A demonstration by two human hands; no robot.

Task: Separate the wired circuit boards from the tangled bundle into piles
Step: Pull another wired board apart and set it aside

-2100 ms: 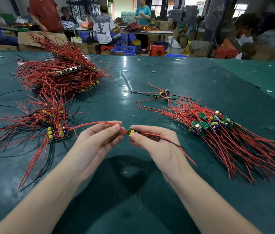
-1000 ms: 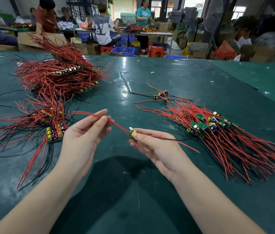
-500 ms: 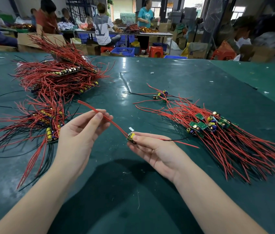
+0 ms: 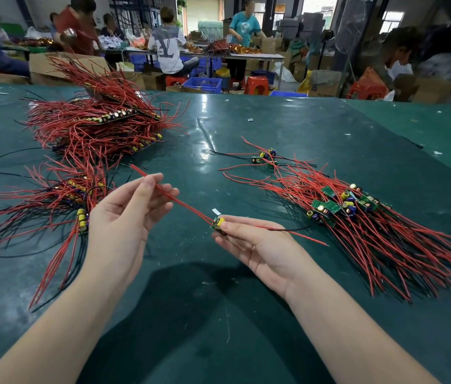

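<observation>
bright, even light from overhead and from the far windows [image 4: 390, 20]. white glare streaks the glossy green table [image 4: 205, 151] in the far middle. a soft dark shadow [image 4: 205, 295] of the person pools near, between the forearms. the near scene is sharp; far workers and the right background are blurred. wide-angle distortion bends the table's far edge and stretches the corners.

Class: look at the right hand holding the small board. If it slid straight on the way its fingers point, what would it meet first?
Probably the left hand: the right hand has fingers pointing left along the red wire toward it. Depth is unclear.
</observation>
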